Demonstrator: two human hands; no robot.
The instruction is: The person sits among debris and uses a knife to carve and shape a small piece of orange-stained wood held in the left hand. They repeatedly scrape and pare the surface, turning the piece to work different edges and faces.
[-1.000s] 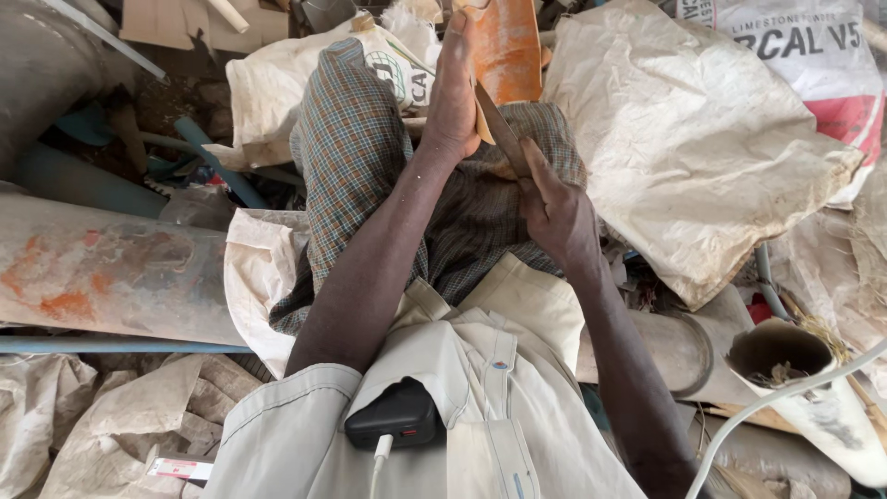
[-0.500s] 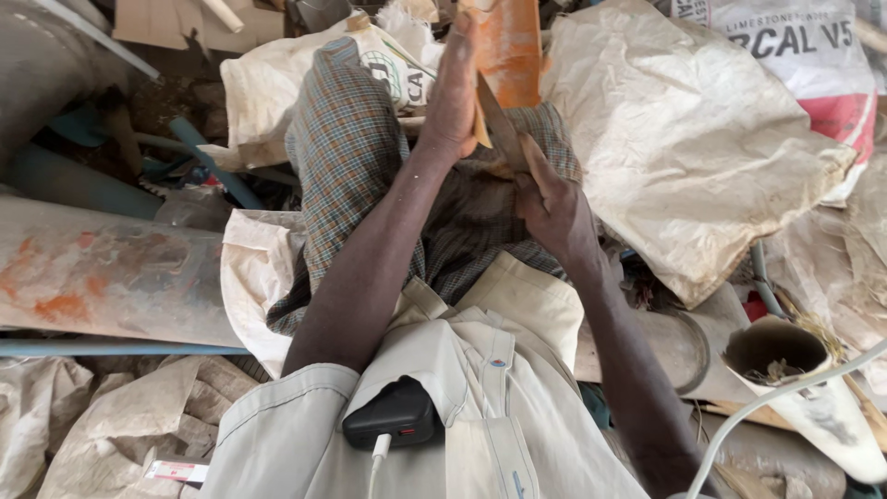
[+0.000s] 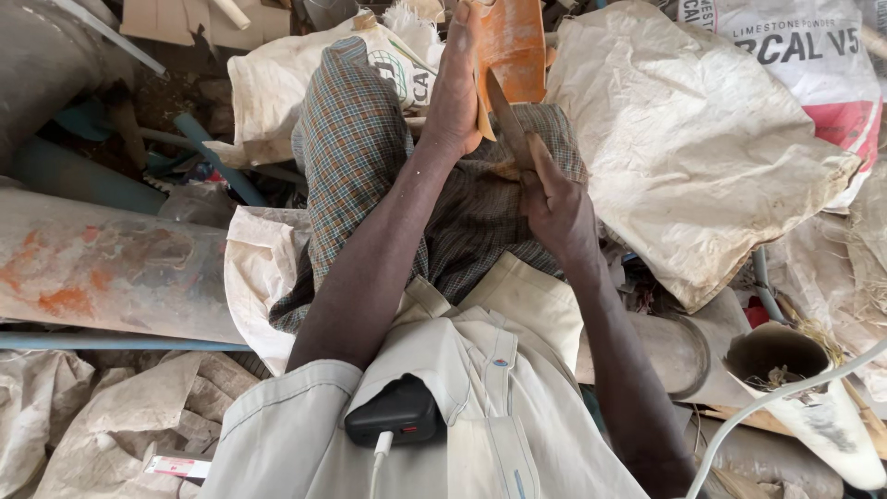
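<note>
Head view: left hand clamped on orange piece, right hand around knife.

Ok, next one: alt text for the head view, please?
Seen from above, a seated person's left hand steadies an orange curved piece while the right hand holds a knife against its edge. Pale sacks and grey pipes surround them.

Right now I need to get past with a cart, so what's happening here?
A seated person's left hand steadies an orange curved piece over their checked-cloth lap. The right hand holds a knife, its blade against the piece's edge. Dusty sacks and pipes surround them.
</note>
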